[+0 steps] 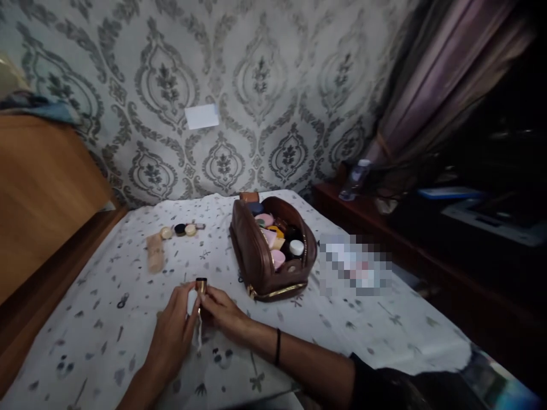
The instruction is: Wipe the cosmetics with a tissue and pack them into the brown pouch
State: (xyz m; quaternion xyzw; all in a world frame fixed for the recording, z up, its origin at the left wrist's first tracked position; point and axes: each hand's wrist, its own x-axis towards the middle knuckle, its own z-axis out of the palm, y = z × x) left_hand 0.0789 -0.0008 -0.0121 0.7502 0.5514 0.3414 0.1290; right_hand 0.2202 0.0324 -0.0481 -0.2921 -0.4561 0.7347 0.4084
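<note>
My left hand (173, 322) is closed around a small white item (192, 302) near the front of the table. Right beside it, my right hand (224, 313) pinches a small dark and gold item (201, 285) between thumb and fingers. The two hands nearly touch, and a thin white strand (199, 330) hangs below them. Beyond my right hand, a brown bag (252, 245) stands unzipped, filled with several cosmetic containers.
A beige tube (155, 254) lies at the left, with small jars (180, 229) behind it. A blurred-out item (355, 265) is right of the bag. A plastic bottle (354, 180) stands on the ledge at the back right. A wooden panel (43, 199) borders the left.
</note>
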